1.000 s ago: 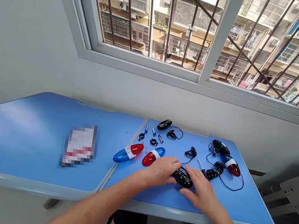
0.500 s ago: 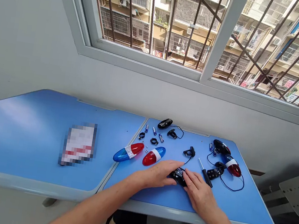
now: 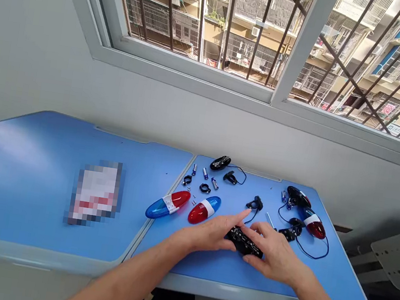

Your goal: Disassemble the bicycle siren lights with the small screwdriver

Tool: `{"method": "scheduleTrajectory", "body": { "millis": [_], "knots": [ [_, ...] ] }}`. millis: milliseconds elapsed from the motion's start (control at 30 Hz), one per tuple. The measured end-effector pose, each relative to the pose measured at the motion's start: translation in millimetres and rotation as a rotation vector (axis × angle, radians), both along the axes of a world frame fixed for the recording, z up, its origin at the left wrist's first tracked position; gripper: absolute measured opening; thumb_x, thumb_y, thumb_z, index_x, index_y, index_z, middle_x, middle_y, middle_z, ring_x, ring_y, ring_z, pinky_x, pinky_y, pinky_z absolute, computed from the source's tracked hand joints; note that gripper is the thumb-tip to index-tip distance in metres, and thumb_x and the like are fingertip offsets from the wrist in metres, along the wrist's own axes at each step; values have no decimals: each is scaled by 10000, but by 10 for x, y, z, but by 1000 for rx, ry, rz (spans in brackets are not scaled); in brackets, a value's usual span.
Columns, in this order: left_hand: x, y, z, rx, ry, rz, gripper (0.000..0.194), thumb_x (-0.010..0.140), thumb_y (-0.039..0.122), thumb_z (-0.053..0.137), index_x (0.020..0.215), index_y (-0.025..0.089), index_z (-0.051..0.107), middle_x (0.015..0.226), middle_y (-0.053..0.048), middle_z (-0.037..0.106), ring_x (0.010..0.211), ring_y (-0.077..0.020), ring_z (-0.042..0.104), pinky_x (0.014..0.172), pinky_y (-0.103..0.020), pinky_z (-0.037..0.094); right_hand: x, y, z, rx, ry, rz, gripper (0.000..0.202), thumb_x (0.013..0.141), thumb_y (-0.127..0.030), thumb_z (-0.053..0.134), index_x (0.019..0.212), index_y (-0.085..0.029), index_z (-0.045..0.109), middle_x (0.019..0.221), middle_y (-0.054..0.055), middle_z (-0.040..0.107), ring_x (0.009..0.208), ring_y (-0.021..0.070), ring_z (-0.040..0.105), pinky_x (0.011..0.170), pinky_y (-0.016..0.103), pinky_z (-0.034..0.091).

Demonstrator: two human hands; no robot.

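A black oval bicycle-light base [image 3: 245, 242] with its circuit side facing up lies near the front of the blue table. My left hand [image 3: 212, 232] grips its left end, thumb in front and fingers behind. Over its right part, my right hand [image 3: 277, 252] bends its fingers onto the back edge and sets the thumb at the front edge. A cable runs from behind the base to a small black bracket [image 3: 255, 203]. To the left lie two red-and-blue light covers, one nearer [image 3: 204, 210] and one farther [image 3: 168, 204]. A screwdriver [image 3: 270, 221] is partly hidden behind my right hand.
Several batteries [image 3: 205, 173], black ring clamps [image 3: 205, 188] and tiny screws lie behind the covers. Another oval base [image 3: 220, 162] sits at the back with its cabled clamp [image 3: 231, 177]. An assembled red-and-blue light [image 3: 313, 223] and cables occupy the right side. A blurred packet [image 3: 98, 192] lies left.
My right hand has shifted its grip, fingers now raised and arched, uncovering more of the oval base's circuit side. My left hand stays at its left end. The camera view has shifted slightly.
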State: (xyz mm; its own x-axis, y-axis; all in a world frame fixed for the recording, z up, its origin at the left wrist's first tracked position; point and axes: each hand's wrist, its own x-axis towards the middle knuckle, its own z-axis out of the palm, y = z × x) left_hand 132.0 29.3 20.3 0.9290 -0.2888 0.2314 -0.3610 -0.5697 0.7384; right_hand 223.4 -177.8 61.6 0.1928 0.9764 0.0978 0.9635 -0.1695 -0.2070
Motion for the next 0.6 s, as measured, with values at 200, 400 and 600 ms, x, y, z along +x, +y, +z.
{"method": "scheduleTrajectory", "body": {
  "millis": [200,400,600],
  "knots": [
    [5,3,0,5,-6,0,951,743,153,699,1471,279,100,1235,-75,582,1115,-244,557,938,-398,457,34,67,89,-71,-12,40,581,776,-267,634,1323,-204,448,1122,128,566,901,244,558,640,337,485],
    [-8,-6,-7,7,13,-16,869,769,186,680,1462,263,162,1374,-107,467,1233,-261,465,1019,-425,392,98,129,151,-135,32,57,630,727,-314,714,1295,-209,462,1056,98,590,878,240,568,677,343,486],
    [25,-21,-16,-35,27,-13,890,718,222,741,1447,243,230,1348,-111,490,1211,-275,479,1002,-408,400,111,142,167,-169,19,60,617,701,-379,743,1230,-168,505,1013,92,584,826,230,568,622,320,469]
  ]
}}
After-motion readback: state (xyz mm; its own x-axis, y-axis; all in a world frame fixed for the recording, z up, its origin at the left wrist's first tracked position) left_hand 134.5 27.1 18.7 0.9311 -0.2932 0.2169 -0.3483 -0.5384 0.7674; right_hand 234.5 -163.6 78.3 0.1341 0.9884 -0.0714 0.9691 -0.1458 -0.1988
